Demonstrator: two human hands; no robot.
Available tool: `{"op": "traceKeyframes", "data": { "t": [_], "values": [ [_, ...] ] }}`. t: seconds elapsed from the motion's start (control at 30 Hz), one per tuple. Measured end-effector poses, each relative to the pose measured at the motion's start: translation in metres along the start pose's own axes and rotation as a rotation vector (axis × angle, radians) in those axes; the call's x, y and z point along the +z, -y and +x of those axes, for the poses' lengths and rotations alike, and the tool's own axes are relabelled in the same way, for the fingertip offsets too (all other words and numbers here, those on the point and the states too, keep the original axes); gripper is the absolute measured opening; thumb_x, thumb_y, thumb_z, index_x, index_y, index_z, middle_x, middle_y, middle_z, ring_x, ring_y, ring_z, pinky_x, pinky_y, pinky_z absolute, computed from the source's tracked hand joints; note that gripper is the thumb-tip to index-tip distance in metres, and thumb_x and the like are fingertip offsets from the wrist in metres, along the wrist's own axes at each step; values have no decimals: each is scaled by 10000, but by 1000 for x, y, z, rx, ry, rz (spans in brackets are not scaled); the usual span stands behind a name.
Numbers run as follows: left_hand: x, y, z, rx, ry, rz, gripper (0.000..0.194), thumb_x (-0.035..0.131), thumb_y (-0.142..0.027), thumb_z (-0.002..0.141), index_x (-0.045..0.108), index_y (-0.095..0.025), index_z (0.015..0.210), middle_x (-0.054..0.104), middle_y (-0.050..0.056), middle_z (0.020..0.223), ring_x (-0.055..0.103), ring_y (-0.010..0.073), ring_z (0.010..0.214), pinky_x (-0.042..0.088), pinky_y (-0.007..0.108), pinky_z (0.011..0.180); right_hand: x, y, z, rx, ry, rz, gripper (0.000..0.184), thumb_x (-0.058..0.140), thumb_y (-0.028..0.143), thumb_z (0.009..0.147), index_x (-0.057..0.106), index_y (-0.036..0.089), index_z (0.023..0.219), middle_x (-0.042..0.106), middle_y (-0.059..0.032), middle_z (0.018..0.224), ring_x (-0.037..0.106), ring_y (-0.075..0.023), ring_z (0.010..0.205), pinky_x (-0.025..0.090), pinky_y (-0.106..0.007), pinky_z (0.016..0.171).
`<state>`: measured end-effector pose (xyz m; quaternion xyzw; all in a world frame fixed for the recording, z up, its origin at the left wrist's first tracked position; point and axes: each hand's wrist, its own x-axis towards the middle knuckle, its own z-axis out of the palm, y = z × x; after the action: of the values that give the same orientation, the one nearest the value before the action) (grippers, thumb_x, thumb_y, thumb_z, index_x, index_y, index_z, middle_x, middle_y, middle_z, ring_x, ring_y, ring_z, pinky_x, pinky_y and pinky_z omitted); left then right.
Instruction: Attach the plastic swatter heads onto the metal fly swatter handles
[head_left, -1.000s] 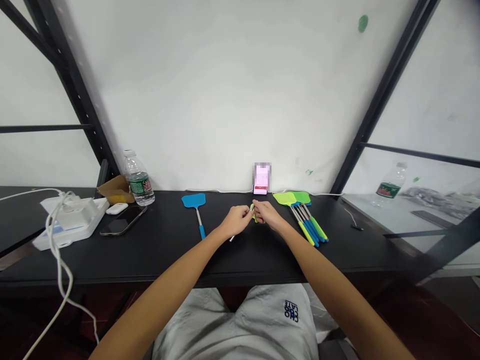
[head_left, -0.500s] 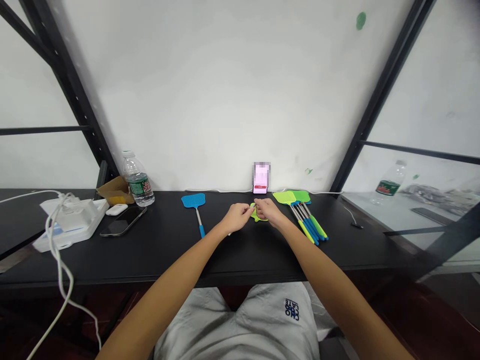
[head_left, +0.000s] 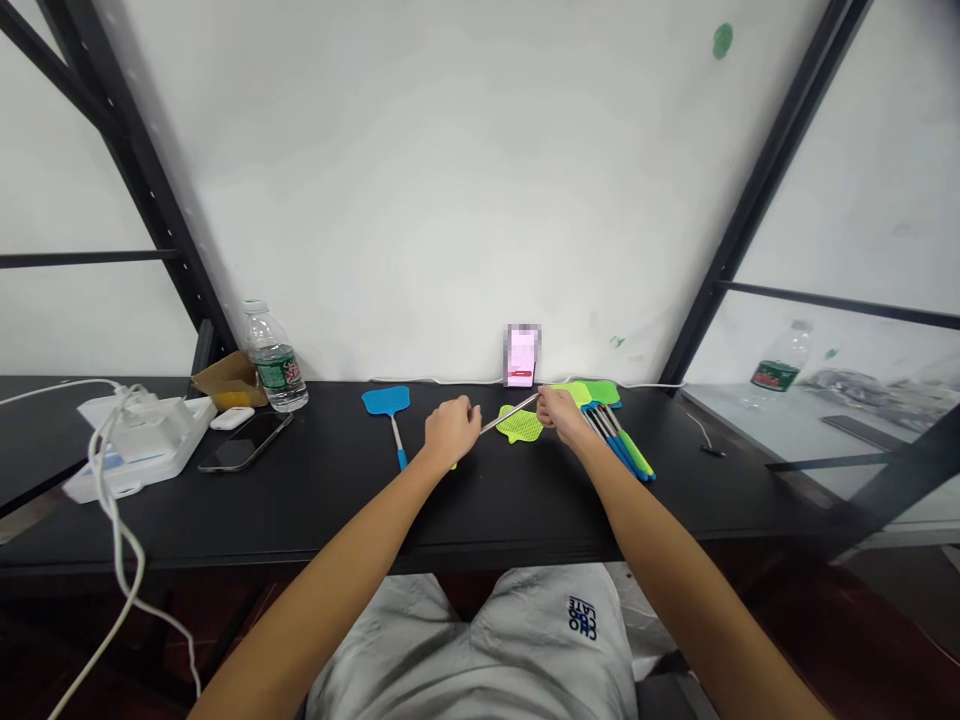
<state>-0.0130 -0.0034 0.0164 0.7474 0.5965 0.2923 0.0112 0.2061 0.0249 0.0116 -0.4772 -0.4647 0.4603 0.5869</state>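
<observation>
A thin steel swatter shaft [head_left: 510, 414] spans the gap between my hands, with a yellow-green grip end [head_left: 453, 466] showing below my left hand [head_left: 452, 430]. My left hand is closed around the shaft's lower part. My right hand [head_left: 559, 418] pinches its upper end. A lime mesh swatter head [head_left: 519, 425] lies flat on the table just under the shaft, and it looks separate from it. A blue swatter [head_left: 385, 402] lies left of my left hand. Several swatters [head_left: 615, 432] lie in a bunch right of my right hand, partly hidden by it.
The black table [head_left: 480, 520] runs along a white wall. At its left stand a water bottle [head_left: 274, 370], a cardboard piece [head_left: 229, 380], a smartphone [head_left: 245, 442] and a white power strip [head_left: 142, 445] with cables. A propped phone [head_left: 521, 357] stands at the back.
My hands have moved apart, my left going left and my right going right. The steel shaft now stretches between them, and the lime mesh head lies uncovered on the table.
</observation>
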Motion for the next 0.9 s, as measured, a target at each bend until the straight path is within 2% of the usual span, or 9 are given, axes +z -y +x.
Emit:
{"op": "traceKeyframes", "data": {
  "t": [0.07, 0.2, 0.33, 0.47, 0.57, 0.7, 0.9],
  "values": [
    [-3, 4, 1, -66, -4, 106, 268, 444, -389, 899, 602, -174, 926, 653, 129, 938, 626, 260, 890, 420, 312, 706, -6, -1, 5, 6, -45, -9, 357, 529, 261, 811, 250, 241, 588, 212, 94, 459, 192, -42, 357, 105, -183, 346],
    [-5, 9, 2, -148, 106, 234, 391, 510, -448, 861, 591, -122, 1060, 626, 206, 1079, 608, 334, 1035, 461, 382, 799, -11, -4, 9, 49, -89, -32, 343, 494, 249, 838, 257, 241, 590, 225, 90, 455, 205, -46, 346, 110, -187, 343],
    [-4, 9, 2, -133, 261, 220, 406, 510, -485, 856, 611, -134, 1033, 635, 209, 1097, 610, 348, 1058, 468, 392, 811, -12, -6, 7, 36, -69, -69, 340, 480, 251, 857, 276, 229, 586, 249, 81, 462, 228, -42, 352, 121, -182, 354],
    [-3, 6, 2, -67, 330, 179, 223, 520, -337, 856, 621, -164, 954, 646, 163, 1118, 623, 309, 1034, 469, 347, 778, -13, -6, 7, 20, -68, -72, 349, 474, 263, 863, 263, 229, 587, 263, 73, 457, 234, -41, 354, 119, -184, 356],
    [-2, 5, 3, -34, 307, 123, 141, 524, -266, 862, 610, -167, 912, 655, 143, 1090, 626, 271, 1010, 456, 320, 769, -14, -5, 9, 29, -94, -69, 346, 472, 281, 859, 254, 234, 595, 270, 69, 446, 228, -46, 350, 123, -191, 346],
    [1, 7, 6, 54, 229, -73, 60, 554, -221, 860, 572, -177, 896, 666, 90, 942, 623, 209, 896, 438, 286, 731, -14, -4, 9, 11, -92, -56, 342, 482, 291, 842, 241, 239, 604, 283, 64, 445, 243, -52, 352, 135, -196, 342],
    [11, 11, 9, 229, 86, -279, 62, 537, -149, 847, 526, -186, 894, 598, 35, 842, 567, 164, 790, 415, 273, 693, -11, 0, 6, -24, -48, -22, 315, 462, 275, 819, 249, 238, 590, 293, 58, 441, 253, -59, 361, 127, -197, 347]
  ]
}}
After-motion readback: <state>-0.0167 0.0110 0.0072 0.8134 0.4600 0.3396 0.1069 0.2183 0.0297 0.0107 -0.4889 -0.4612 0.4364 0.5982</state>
